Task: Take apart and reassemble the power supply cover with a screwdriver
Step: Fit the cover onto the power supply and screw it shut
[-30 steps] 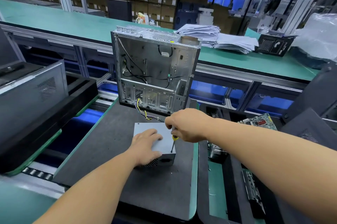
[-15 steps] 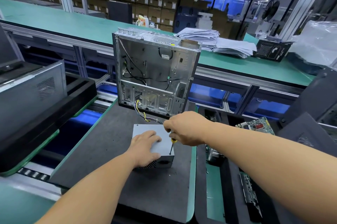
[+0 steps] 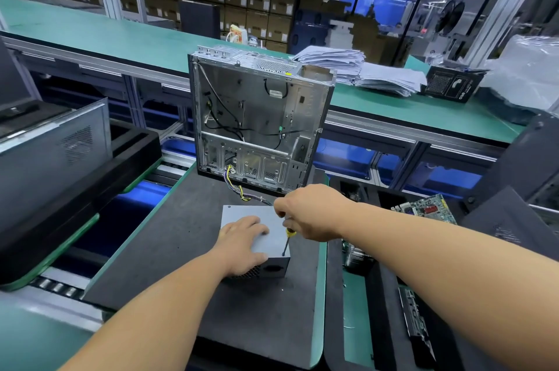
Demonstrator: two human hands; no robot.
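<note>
**Screwdriver Set at the Corner of the Power Supply Cover**

The power supply sat on a dark foam mat, just in front of an open computer case that stood upright on the same mat. A bundle of yellow, black and purple wires ran from the bottom of the case towards the rear of the unit. Its grey cover faced up, and the near side showed a vent grille and a dark oval opening.

The left hand lay flat on the cover, fingers straight and spread, pressing down on the near left part, with the thumb at the front edge. The right hand had its fingers curled round the handle of a screwdriver; only a bit of yellow collar and the thin shaft showed below the fist. The shaft stood nearly upright, its tip on the cover's near right corner.

On the green bench behind the case lay a stack of papers and a black box bearing white print too small and skewed to read. A white sticker inside the case was likewise illegible. A green circuit board lay to the right, and a grey metal enclosure sat at the left.
</note>
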